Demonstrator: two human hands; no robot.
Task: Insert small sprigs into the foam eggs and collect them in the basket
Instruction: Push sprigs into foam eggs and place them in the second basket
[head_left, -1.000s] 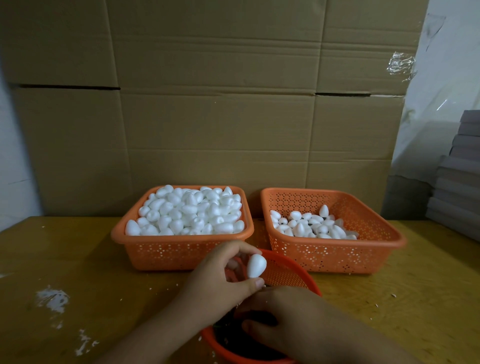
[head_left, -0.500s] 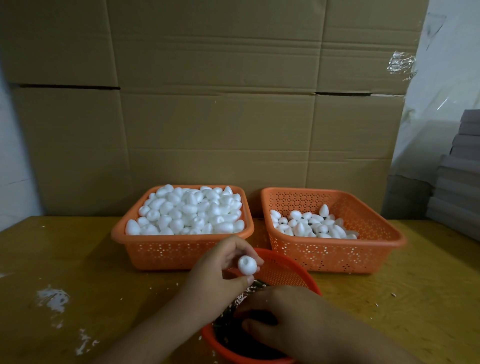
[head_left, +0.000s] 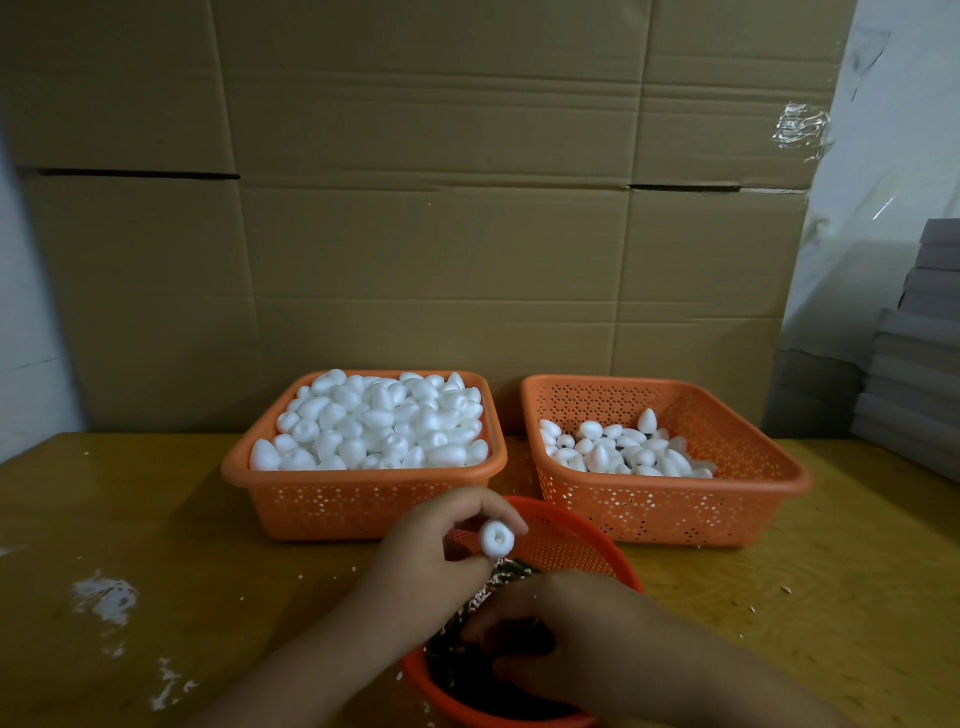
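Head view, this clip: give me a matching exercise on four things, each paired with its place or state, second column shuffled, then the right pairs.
Things:
1. left basket
2. right basket
3. round basket
4. held egg

Places or states:
A. pinched in the left hand, hole end toward the camera
B. heaped to the rim with white eggs
C. nearest the camera, dark sprigs inside, right hand in it
D. only a shallow layer of eggs on its floor

Pairs: 1-B, 2-D, 3-C, 4-A

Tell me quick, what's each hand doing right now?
Left hand: pinching a foam egg above the round basket.
Right hand: down in the round basket; cannot tell whether it grips anything.
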